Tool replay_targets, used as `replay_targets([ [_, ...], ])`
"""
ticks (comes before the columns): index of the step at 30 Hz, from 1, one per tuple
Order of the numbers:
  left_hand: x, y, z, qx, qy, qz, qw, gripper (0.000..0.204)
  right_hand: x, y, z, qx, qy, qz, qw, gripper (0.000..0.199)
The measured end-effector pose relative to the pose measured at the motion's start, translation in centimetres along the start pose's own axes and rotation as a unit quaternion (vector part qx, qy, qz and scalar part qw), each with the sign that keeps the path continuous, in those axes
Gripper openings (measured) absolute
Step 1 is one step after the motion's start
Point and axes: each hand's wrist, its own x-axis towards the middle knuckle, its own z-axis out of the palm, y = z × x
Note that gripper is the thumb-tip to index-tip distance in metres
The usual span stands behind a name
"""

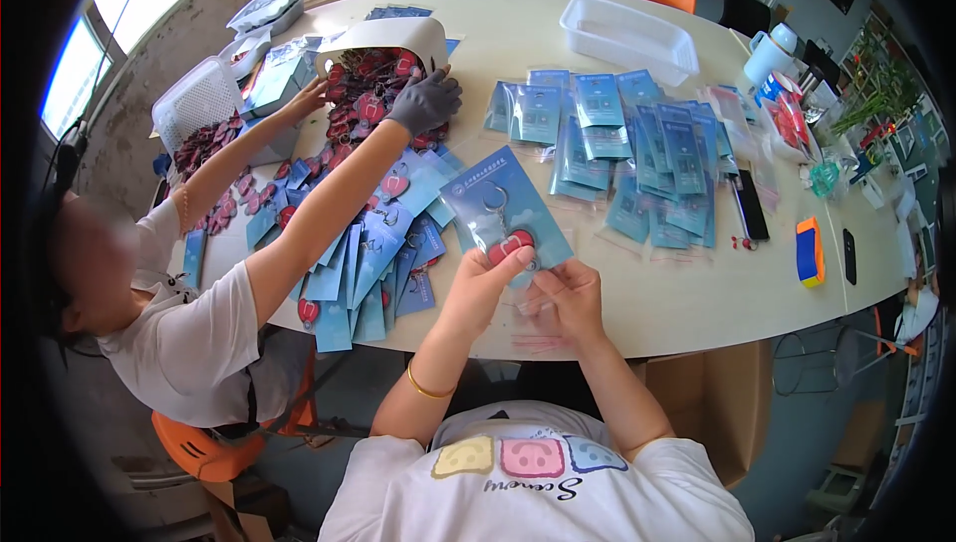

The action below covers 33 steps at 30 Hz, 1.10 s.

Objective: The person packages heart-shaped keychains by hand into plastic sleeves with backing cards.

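Observation:
Above the table's near edge, my left hand pinches a blue backing card and a red keychain, its thumb lying on the red charm. The keychain's metal ring lies on the card's upper part. My right hand is closed at the card's lower right corner, where a clear plastic bag hangs below. How far the card sits inside the bag I cannot tell. To the left of my hands, blue cards with red keychains lie in an overlapping pile. Bagged blue cards are heaped to the right.
At left, a co-worker's gloved hand and bare hand tip a white bin of red keychains. A white basket stands beside it. An empty clear tray, a phone and a tape roll are on the table.

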Motion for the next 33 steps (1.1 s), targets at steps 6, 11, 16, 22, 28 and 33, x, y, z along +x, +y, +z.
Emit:
replay_targets([
  [6,0.1,-0.9,0.2,-0.012,-0.057,-0.024,0.998,0.02,0.3,-0.1,0.5,-0.147,0.077,-0.085,0.982,0.011],
  [11,1.4,-1.8,-1.9,0.035,0.012,-0.015,0.999,0.021,1.2,-1.2,-2.4,0.145,0.029,0.032,0.988,0.019],
  [16,2.3,-1.1,-2.1,0.294,0.022,0.043,0.955,0.029,2.9,-2.2,-3.6,-0.129,0.062,0.003,0.99,0.019],
  [22,6.0,2.3,-9.3,0.739,0.248,0.326,0.534,0.04,12.5,-8.6,-11.9,-0.63,0.253,-0.311,0.665,0.02],
  [28,8.1,-0.3,-11.5,0.823,0.216,0.144,0.506,0.038,15.3,-7.3,-4.9,-0.664,0.165,-0.309,0.661,0.038],
  [33,6.3,-2.1,-8.9,0.847,0.176,0.146,0.48,0.045,16.6,2.2,4.0,-0.629,-0.07,-0.187,0.751,0.037],
])
